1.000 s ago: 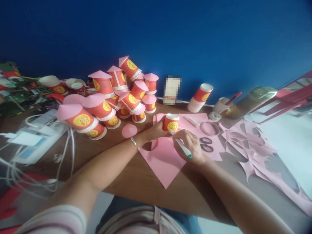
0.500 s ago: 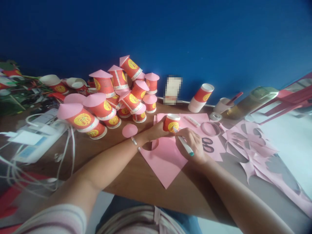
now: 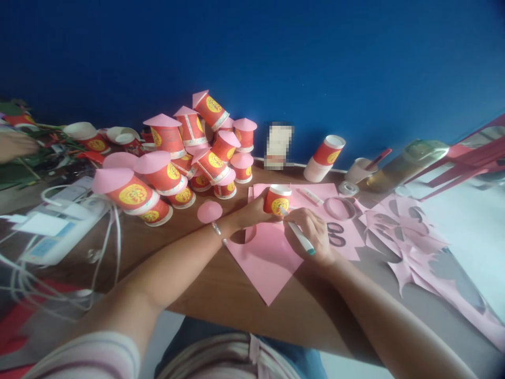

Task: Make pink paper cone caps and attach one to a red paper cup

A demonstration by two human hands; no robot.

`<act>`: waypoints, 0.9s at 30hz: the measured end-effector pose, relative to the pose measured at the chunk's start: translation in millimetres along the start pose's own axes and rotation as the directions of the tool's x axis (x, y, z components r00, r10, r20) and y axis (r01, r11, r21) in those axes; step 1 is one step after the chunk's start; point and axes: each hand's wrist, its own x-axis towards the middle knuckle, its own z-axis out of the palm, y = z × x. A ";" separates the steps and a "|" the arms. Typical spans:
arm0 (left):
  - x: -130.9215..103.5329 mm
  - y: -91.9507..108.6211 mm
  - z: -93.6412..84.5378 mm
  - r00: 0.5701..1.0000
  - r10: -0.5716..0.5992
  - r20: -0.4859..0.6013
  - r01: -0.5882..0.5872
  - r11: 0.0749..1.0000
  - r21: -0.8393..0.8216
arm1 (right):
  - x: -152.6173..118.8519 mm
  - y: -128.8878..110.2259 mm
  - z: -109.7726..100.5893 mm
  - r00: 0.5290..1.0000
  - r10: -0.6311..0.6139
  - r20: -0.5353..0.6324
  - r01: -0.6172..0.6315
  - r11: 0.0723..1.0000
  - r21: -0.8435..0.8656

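Observation:
A small red paper cup (image 3: 278,199) with a yellow emblem stands upside down on a pink paper sheet (image 3: 266,259) on the brown table (image 3: 221,287). My left hand (image 3: 252,210) grips the cup's left side. My right hand (image 3: 310,231) holds a white pen (image 3: 299,237) with a green end, its tip at the cup's base on the right. A round hole (image 3: 244,235) is cut in the pink sheet just left of my hands.
A pile of red cups (image 3: 185,152) with pink cone lids fills the back left; a pink disc (image 3: 209,211) lies near it. Black scissors (image 3: 334,234), a tape ring (image 3: 339,208), cut pink scraps (image 3: 418,247) lie right. White cables (image 3: 59,226) crowd the left. Another person's hand (image 3: 16,145) shows at far left.
My hands stay on the cup and pen, almost unmoved. Another person's hand has come into view at the far left edge.

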 end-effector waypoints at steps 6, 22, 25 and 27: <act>0.3 -0.8 0.8 0.999 -0.038 -0.020 0.037 0.999 -0.029 | 2.6 0.5 -0.9 1.000 0.006 -0.006 -0.006 1.000 -0.030; -3.2 12.4 1.6 0.998 -0.038 0.040 0.033 0.994 0.103 | 3.0 -0.8 1.1 0.999 0.000 -0.032 -0.001 1.000 -0.023; -2.2 9.7 0.8 0.998 -0.065 0.015 0.064 0.996 0.055 | 0.9 -0.1 0.2 0.998 0.000 -0.055 0.000 1.000 0.003; -1.3 7.2 0.1 1.000 -0.028 -0.006 0.028 1.000 -0.010 | -1.6 1.8 -0.6 0.999 0.001 -0.044 0.000 1.000 0.028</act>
